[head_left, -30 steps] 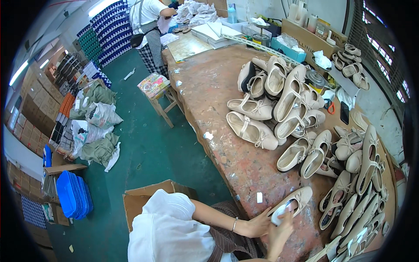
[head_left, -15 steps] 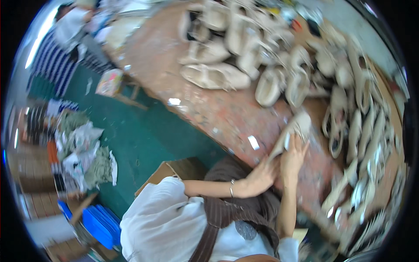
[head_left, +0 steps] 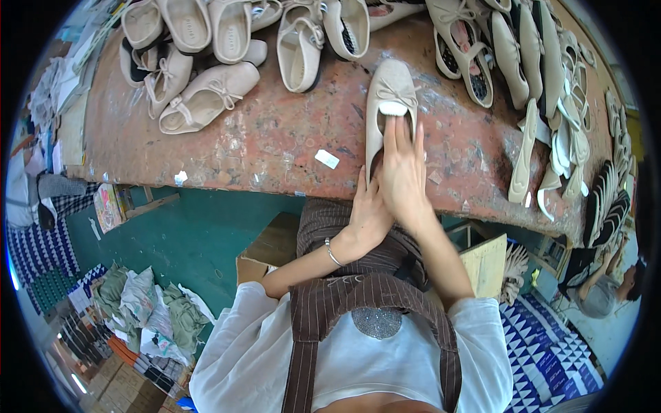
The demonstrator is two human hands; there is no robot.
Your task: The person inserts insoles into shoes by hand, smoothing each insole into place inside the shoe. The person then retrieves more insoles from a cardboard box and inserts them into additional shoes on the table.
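Note:
A beige shoe (head_left: 392,79) with a bow on its toe lies near the table's front edge, toe pointing away from me. My left hand (head_left: 370,212) is closed around the shoe's heel end. My right hand (head_left: 405,172) reaches into the shoe's opening with its fingers stretched out flat. At those fingertips shows the rounded end of a white pad (head_left: 393,109), inside the shoe behind the bow. Whatever lies under the right palm is hidden.
Several beige shoes (head_left: 213,100) stand along the table's (head_left: 275,155) far left, more (head_left: 475,76) at the right beside loose pale insoles (head_left: 525,155). A small white label (head_left: 327,159) lies left of the shoe. A cardboard box (head_left: 265,244) stands below the edge. Another person (head_left: 602,289) is far right.
The view has turned, so the shoe now lies straight ahead rather than slanting. My right hand is still in the shoe and my left still at its heel.

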